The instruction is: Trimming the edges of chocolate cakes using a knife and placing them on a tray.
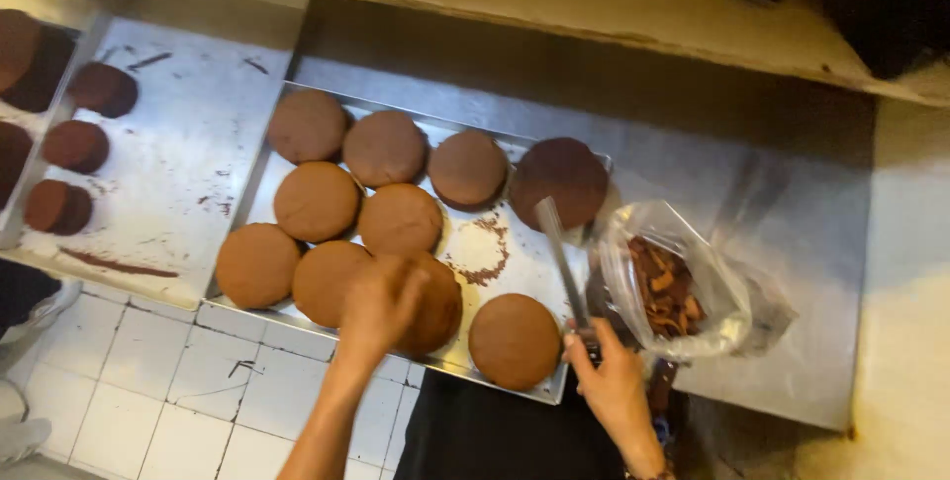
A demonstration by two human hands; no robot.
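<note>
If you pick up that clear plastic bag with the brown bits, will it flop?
Probably yes: the clear plastic bag looks thin and crumpled, so it would likely sag. It seems only partly filled with brown pieces, so probably light. Its mouth gapes open, so tipping might spill them.

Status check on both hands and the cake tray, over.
Left hand on a round brown cake. Right hand gripping metal spatula. Plastic bag beside tray.

Matt brown cakes [317, 201] on a metal tray [495, 247] (scuffed), crinkly clear plastic bag [683, 287]
</note>
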